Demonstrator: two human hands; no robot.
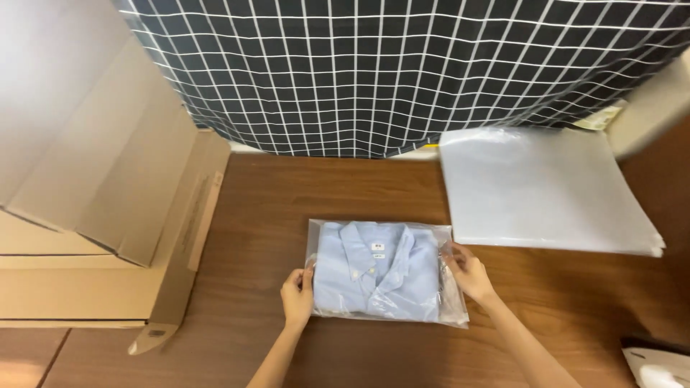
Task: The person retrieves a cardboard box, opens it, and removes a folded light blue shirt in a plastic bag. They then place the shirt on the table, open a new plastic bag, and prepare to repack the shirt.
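A folded light-blue shirt lies inside a clear bag near the middle of the brown wooden bench, collar toward the far edge and buttons facing up. The left hand is at the bag's left edge, fingers curled onto the plastic beside the shirt, thumb on top, pinching the edge lightly. The right hand is at the right side of the bag, fingers bent and closed on the loose plastic that stands out past the shirt; that margin is crumpled and catches the light. Both forearms come in from the near edge of the bench, one on either side of the bag. To the right and farther back, just beyond the right hand, a stack of flat clear bags lies on the bench, apart from the bagged shirt. To the left stands an open cardboard box with its flaps folded outward, one flap reaching down toward the near edge. Behind the bench hangs a dark cloth with a white grid pattern. At the lower right corner a white object is partly in view; what it is cannot be told.
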